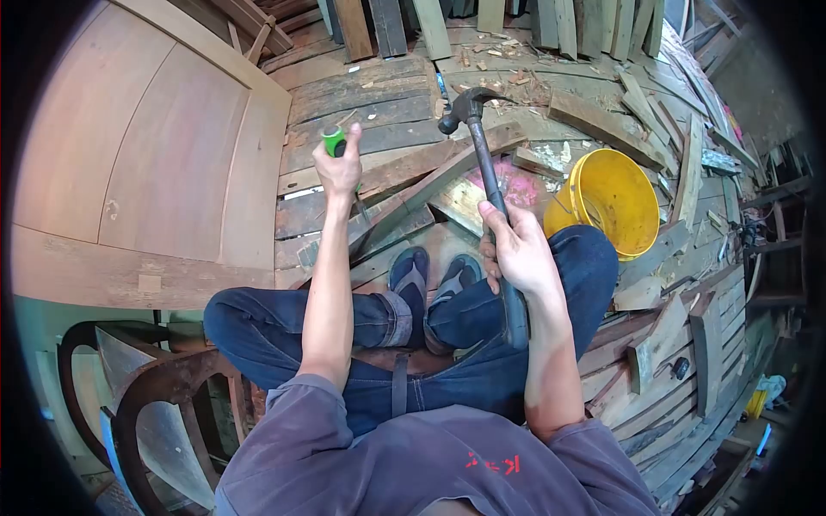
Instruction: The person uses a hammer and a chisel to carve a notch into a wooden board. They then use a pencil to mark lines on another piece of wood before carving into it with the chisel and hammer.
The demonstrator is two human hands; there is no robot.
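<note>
My left hand point(341, 165) is closed around a hand tool with a green and black handle point(334, 141). Its metal shaft shows below the fist, pointing down at the planks; I cannot tell if it is a chisel or a screwdriver. A claw hammer point(484, 155) is gripped by my right hand point(519, 247) partway along the handle, head up and away from me. Beneath both tools, a long wooden beam point(430, 181) lies slantwise in front of my feet, with another board alongside it.
A yellow bucket point(618, 202) stands by my right knee. At the left is a large wooden panel point(163, 146), with a curved-frame chair point(163, 396) below it. Loose timber point(607, 129) and wood chips litter the plank floor, and boards stand upright at the back.
</note>
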